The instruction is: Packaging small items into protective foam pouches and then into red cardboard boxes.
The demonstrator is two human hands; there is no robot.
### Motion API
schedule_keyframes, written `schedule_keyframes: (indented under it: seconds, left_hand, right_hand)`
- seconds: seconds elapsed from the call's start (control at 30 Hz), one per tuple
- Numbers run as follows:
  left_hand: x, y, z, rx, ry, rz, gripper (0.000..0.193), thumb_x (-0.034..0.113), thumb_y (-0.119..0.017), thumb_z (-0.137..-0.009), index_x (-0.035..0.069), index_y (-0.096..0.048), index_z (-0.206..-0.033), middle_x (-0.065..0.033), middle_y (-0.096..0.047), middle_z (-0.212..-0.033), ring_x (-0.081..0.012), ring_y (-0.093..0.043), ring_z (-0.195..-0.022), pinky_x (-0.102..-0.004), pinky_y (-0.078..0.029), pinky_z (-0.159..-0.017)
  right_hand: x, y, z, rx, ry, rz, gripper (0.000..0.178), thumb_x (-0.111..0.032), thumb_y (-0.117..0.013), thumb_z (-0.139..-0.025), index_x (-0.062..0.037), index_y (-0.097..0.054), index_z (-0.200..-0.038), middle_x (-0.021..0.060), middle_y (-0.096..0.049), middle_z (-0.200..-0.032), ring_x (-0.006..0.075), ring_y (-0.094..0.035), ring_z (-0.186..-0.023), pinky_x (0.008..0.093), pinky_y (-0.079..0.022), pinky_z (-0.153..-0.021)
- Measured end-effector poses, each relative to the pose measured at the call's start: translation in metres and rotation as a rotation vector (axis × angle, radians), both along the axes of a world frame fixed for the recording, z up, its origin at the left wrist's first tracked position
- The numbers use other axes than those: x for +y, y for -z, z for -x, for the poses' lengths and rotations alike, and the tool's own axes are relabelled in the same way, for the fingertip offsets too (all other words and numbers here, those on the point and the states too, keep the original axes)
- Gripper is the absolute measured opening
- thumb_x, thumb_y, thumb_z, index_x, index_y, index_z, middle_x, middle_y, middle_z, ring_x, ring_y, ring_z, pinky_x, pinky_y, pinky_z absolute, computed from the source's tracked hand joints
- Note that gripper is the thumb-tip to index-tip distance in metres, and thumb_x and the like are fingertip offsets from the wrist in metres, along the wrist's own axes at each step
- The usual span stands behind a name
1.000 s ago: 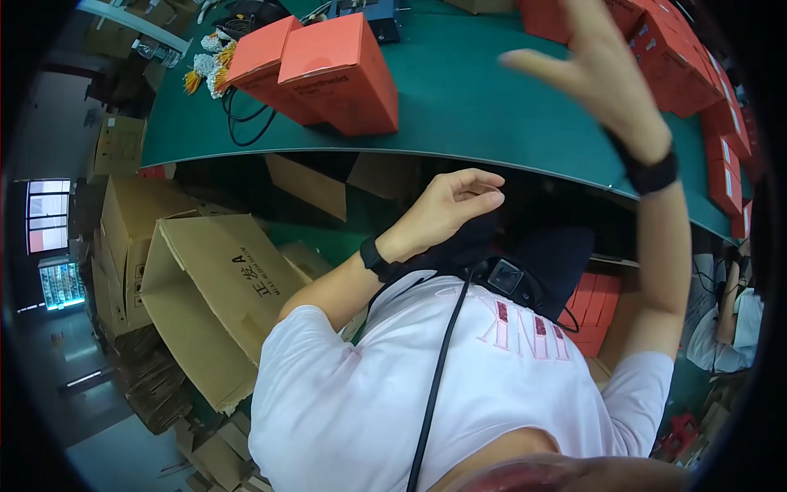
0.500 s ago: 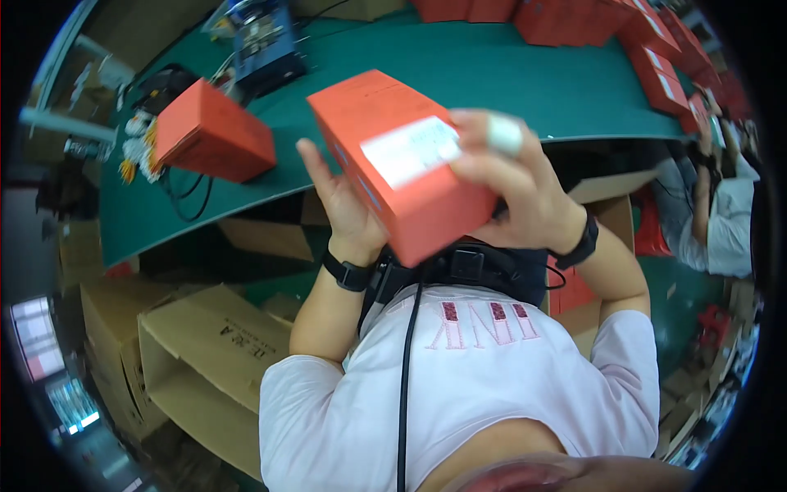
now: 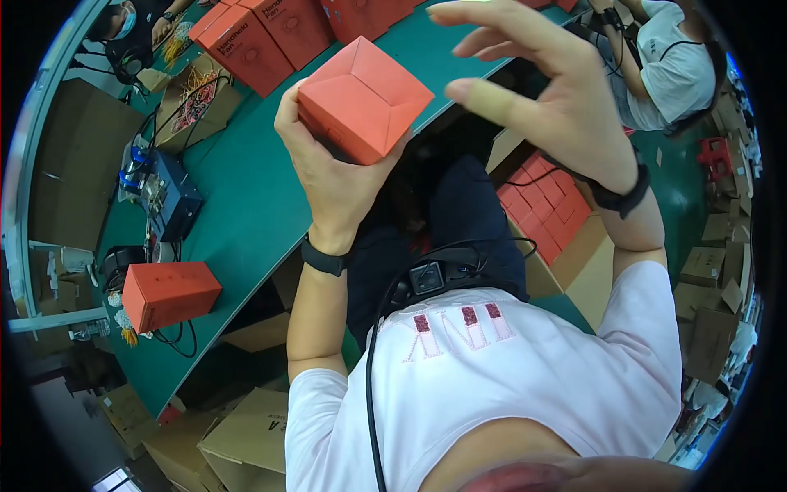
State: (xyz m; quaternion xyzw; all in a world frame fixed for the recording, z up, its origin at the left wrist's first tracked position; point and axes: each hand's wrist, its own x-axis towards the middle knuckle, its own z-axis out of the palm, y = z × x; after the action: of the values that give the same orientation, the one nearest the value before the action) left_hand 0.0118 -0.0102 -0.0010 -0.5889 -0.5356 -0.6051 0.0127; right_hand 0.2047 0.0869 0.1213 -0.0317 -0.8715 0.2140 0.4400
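Note:
My left hand is wrapped round a red cardboard box above the table edge. The box is tilted, with its creased, folded end facing up toward me. To the right of it, my right hand is raised with fingers spread and thumb apart, holding nothing and not touching the box. A second red box lies on the green table at the left.
Several red boxes stand along the table's far side. A blue device and an open carton of coloured cords are at the left. Red boxes fill a floor carton at my right. Co-workers are nearby.
My right hand has let go of the box and moved up and right. My left hand has turned the box, so its folded end now faces me instead of the white label. The view has swung right.

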Motion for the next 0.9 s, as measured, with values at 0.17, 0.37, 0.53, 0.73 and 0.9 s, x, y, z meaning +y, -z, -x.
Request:
schedule_keyframes:
  seconds: [0.17, 0.37, 0.53, 0.73, 0.9]
  left_hand:
    - [0.001, 0.008, 0.004, -0.030, -0.071, -0.033, 0.105, 0.019, -0.096, -0.065, 0.001, -0.029, -0.143, -0.0158, -0.043, -0.131, -0.0284, -0.049, -0.122, -0.0413, -0.042, -0.103]
    - [0.027, 0.021, -0.008, -0.556, -0.167, -0.234, 0.103, 0.008, -0.090, -0.072, 0.000, -0.023, -0.149, -0.0167, -0.038, -0.142, -0.0291, -0.044, -0.131, -0.0447, -0.036, -0.113]
    - [-0.020, -0.020, -0.054, -0.208, -0.197, 0.004, 0.084, 0.010, -0.079, -0.085, 0.001, -0.028, -0.152, -0.0200, -0.045, -0.142, -0.0326, -0.045, -0.135, -0.0451, -0.036, -0.111]
    - [-0.044, -0.039, 0.021, -0.222, -0.094, 0.026, 0.115, 0.023, -0.093, -0.068, -0.001, -0.021, -0.155, -0.0164, -0.044, -0.145, -0.0297, -0.048, -0.131, -0.0441, -0.038, -0.112]
    - [-0.017, -0.007, 0.038, -0.474, 0.537, 0.225, 0.114, 0.023, -0.090, -0.068, 0.000, -0.022, -0.157, -0.0089, -0.041, -0.151, -0.0230, -0.040, -0.140, -0.0384, -0.031, -0.117]
  right_hand:
    - [0.028, 0.036, 0.021, 0.194, -0.143, -0.412, 0.035, -0.017, -0.077, -0.085, 0.0024, -0.066, -0.112, 0.0140, -0.066, -0.097, 0.0230, -0.064, -0.089, 0.0323, -0.053, -0.079]
    - [-0.012, 0.032, 0.072, -0.303, 0.288, 0.125, 0.070, -0.054, -0.078, -0.076, 0.0047, -0.065, -0.112, 0.0219, -0.066, -0.109, 0.0383, -0.066, -0.095, 0.0441, -0.053, -0.083]
    - [0.061, 0.016, 0.069, -0.416, -0.212, 0.363, 0.050, -0.033, -0.071, -0.086, 0.0020, -0.067, -0.121, 0.0196, -0.064, -0.126, 0.0342, -0.060, -0.119, 0.0395, -0.048, -0.099]
    - [0.039, -0.011, 0.072, -0.512, -0.617, 0.383, 0.041, -0.005, -0.057, -0.085, -0.0007, -0.069, -0.124, 0.0213, -0.059, -0.140, 0.0308, -0.052, -0.133, 0.0391, -0.041, -0.109]
    - [0.017, -0.024, 0.054, -0.525, -0.391, 0.238, 0.029, -0.015, -0.063, -0.085, 0.0018, -0.073, -0.106, 0.0204, -0.064, -0.129, 0.0335, -0.053, -0.130, 0.0392, -0.043, -0.106]
